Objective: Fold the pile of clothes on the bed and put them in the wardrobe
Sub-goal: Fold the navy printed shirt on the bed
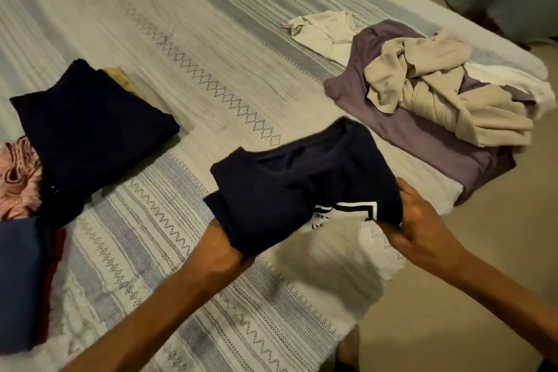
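both hands hold a navy shirt (302, 190) just above the near edge of the bed (211, 54). the left hand (223, 254) grips its lower left corner, fingers wrapped in the cloth and mostly hidden; the right hand (422, 229) pinches the right edge beside the white print, fingers clamped on the fabric. the collar faces away from the person. to the right lies the unfolded pile: a beige garment (437, 90) crumpled on a purple one (422, 142), with a cream piece (326, 33) beyond. to the left, a folded dark garment (87, 127) rests beside a pink item (18, 178) and a blue one (18, 281).
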Tool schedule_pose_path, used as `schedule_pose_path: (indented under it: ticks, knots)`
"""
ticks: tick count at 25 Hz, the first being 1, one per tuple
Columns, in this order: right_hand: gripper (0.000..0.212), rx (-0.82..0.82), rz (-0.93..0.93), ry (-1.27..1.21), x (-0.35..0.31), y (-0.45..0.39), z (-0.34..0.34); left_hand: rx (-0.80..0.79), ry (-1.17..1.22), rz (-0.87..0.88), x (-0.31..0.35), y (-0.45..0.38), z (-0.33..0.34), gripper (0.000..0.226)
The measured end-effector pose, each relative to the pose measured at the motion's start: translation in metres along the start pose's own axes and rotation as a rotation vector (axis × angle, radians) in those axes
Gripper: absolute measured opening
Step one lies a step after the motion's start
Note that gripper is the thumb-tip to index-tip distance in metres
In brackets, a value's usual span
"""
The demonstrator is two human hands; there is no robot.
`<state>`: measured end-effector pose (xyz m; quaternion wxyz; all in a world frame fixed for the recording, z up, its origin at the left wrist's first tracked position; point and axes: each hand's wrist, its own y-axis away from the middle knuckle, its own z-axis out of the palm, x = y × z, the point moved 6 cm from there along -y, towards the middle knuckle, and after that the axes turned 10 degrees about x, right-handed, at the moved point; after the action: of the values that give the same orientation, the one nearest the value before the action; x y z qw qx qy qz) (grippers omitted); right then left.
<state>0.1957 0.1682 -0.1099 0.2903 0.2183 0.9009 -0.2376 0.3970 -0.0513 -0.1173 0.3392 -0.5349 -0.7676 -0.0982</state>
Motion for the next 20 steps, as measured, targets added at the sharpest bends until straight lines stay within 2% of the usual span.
schedule_pose_path:
  ticks: [1,2,3,4,5,6,7,8,9,10,11,12,14,15,17,18,20]
  knots:
    - [0.018,-0.025,-0.247,0.181,0.005,-0.010,0.010,-0.020,-0.043,0.126,-0.006,-0.002,0.001,0.035]
    - [0.020,-0.073,-0.410,0.344,0.013,-0.019,0.020,-0.083,-0.048,0.170,-0.011,-0.005,0.001,0.035]
    - [0.022,-0.133,-0.492,0.472,0.025,-0.024,0.032,-0.122,-0.034,0.185,-0.022,-0.008,0.003,0.039]
    - [0.029,-0.231,-0.503,0.567,0.044,-0.023,0.045,-0.153,-0.038,0.224,-0.033,-0.006,0.007,0.043]
    - [0.041,-0.360,-0.471,0.624,0.064,-0.014,0.058,-0.147,-0.094,0.354,-0.042,0.006,0.017,0.038]
    - [0.054,-0.511,-0.395,0.607,0.083,0.006,0.071,-0.207,-0.193,0.524,-0.052,0.027,0.032,0.026]
    - [0.065,-0.608,-0.284,0.516,0.096,0.031,0.082,-0.304,-0.303,0.656,-0.066,0.054,0.049,0.010]
    - [0.071,-0.636,-0.150,0.373,0.101,0.056,0.090,-0.415,-0.391,0.649,-0.080,0.078,0.064,0.018]
    - [0.073,-0.609,0.015,0.196,0.099,0.074,0.093,-0.510,-0.419,0.571,-0.089,0.101,0.077,0.033]
    - [0.072,-0.578,0.224,0.016,0.094,0.086,0.095,-0.570,-0.377,0.403,-0.093,0.122,0.085,0.048]
    - [0.069,-0.527,0.434,-0.160,0.084,0.092,0.095,-0.587,-0.270,0.192,-0.092,0.135,0.090,0.063]
    - [0.065,-0.453,0.629,-0.324,0.076,0.094,0.094,-0.579,-0.083,-0.103,-0.086,0.141,0.090,0.073]
    - [0.051,-0.291,0.962,-0.511,0.070,0.087,0.099,-0.347,0.474,-0.708,-0.077,0.143,0.089,0.071]
    - [0.050,-0.210,1.041,-0.474,0.073,0.079,0.101,-0.183,0.722,-0.904,-0.077,0.138,0.090,0.065]
    - [0.063,-0.128,1.081,-0.275,0.077,0.060,0.103,0.044,1.023,-1.134,-0.085,0.121,0.094,0.059]
    - [0.063,-0.125,1.084,-0.238,0.076,0.050,0.105,0.109,1.071,-1.204,-0.091,0.115,0.096,0.059]
    - [0.041,-0.137,1.124,-0.354,0.071,0.034,0.113,0.168,1.027,-1.300,-0.099,0.105,0.095,0.063]
